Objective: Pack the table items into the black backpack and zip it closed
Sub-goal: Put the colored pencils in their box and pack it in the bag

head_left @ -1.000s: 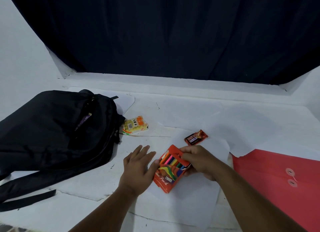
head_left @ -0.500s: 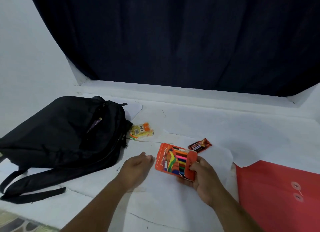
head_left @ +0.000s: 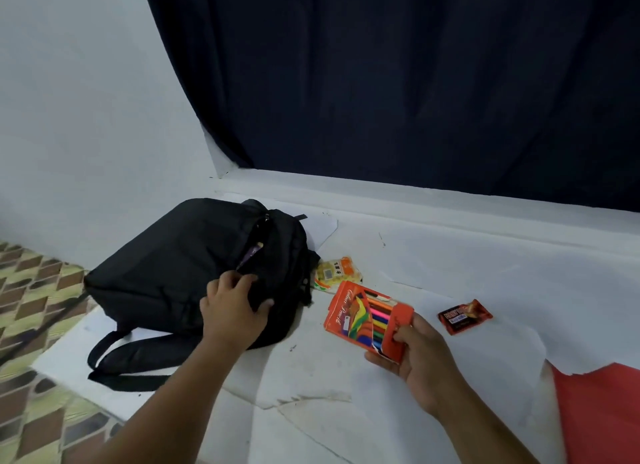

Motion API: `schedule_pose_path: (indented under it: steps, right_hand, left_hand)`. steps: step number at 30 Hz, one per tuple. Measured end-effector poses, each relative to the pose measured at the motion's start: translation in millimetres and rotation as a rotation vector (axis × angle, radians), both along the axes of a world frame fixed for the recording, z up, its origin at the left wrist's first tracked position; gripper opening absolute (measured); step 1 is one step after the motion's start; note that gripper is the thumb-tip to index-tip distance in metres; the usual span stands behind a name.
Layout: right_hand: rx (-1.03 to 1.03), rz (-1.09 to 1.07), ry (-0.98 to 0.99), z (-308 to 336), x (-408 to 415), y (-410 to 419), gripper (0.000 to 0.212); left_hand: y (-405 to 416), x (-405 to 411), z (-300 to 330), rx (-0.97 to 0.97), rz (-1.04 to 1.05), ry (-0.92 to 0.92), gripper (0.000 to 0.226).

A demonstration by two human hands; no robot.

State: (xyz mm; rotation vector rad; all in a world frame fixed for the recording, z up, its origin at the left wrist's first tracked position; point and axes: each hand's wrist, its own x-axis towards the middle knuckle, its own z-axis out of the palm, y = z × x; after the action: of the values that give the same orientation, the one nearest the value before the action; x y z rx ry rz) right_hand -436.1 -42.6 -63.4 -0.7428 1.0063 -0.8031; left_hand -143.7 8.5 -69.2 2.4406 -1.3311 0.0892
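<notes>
Lying on its side on the white tabletop [head_left: 450,283], the black backpack [head_left: 166,269] is touched by the left hand [head_left: 232,311], whose fingers are curled over the fabric at the edge of the bag's opening; whether the fabric is truly pinched cannot be told. A purple item [head_left: 252,254] is seen poking out of the slit just beyond the fingertips of that hand. The bag's straps [head_left: 128,359] are spread on the tabletop on the near side of the left hand, towards the person.

An orange colour pencil box [head_left: 363,316] is gripped by the right hand [head_left: 419,356] at its near end, with the thumb laid on the flap and the fingers wrapped beneath; the box is held tilted above the tabletop, between the two hands. Beyond the box, beside the backpack's far corner, a yellow snack packet [head_left: 337,271] is set on the tabletop. A small chocolate wrapper [head_left: 464,316] is placed just past the right hand, to its outer side. A red folder [head_left: 595,418] is partly seen at the right of the right forearm. A patterned floor [head_left: 31,318] is visible to the left of the left arm.
</notes>
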Motion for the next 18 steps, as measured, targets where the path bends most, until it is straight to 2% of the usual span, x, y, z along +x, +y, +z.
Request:
schedule_pose_path:
  steps: [2,4,6,9,11,13,18]
  right_hand:
    - [-0.013,0.001,-0.002,5,16,-1,0.036]
    - [-0.028,0.012,-0.004,10,34,0,0.034]
    - [-0.051,0.022,0.003,15,50,-1,0.032]
    - [-0.095,0.000,-0.009,20,76,-5,0.036]
    - [-0.130,-0.014,-0.020,25,97,-6,0.042]
    - [-0.160,-0.023,-0.021,31,122,-7,0.044]
    - [-0.207,-0.029,0.075,54,200,-9,0.028]
  left_hand:
    - [1,11,-5,0.200,-0.017,-0.074,0.054]
    - [0,20,-10,0.189,-0.091,-0.134,0.040]
    - [-1,28,-2,0.029,-0.147,-0.116,0.019]
    - [-5,52,29,-0.279,-0.059,0.123,0.025]
    - [-7,81,56,-0.438,0.003,0.187,0.023]
    - [-6,117,79,-0.530,0.039,0.235,0.023]
    - [2,179,115,-0.650,0.159,0.428,0.038]
